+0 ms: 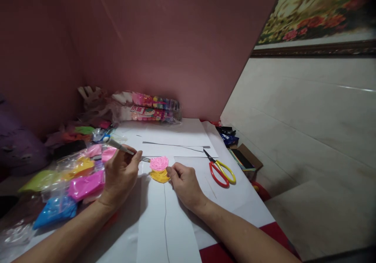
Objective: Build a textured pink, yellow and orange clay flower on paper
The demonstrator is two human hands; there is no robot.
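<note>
On a white paper strip (169,224) with a wavy pencil line lies a clay shape, its upper part pink clay (159,163) and its lower part yellow clay (160,176), both ridged. My left hand (123,173) is closed around a grey-handled clay tool (117,144). The tool's thin metal prongs reach to the pink clay's left edge. Beside the clay's right edge, my right hand (185,182) is closed in a pinch with its fingertips at the clay; anything between them is hidden.
Scissors (219,171) with red and yellow handles lie open on the right. Bagged coloured clay (86,184) crowds the left side. Packs of clay (147,108) stand at the back against a pink panel (164,51). A cardboard box (248,157) sits beyond the table's right edge.
</note>
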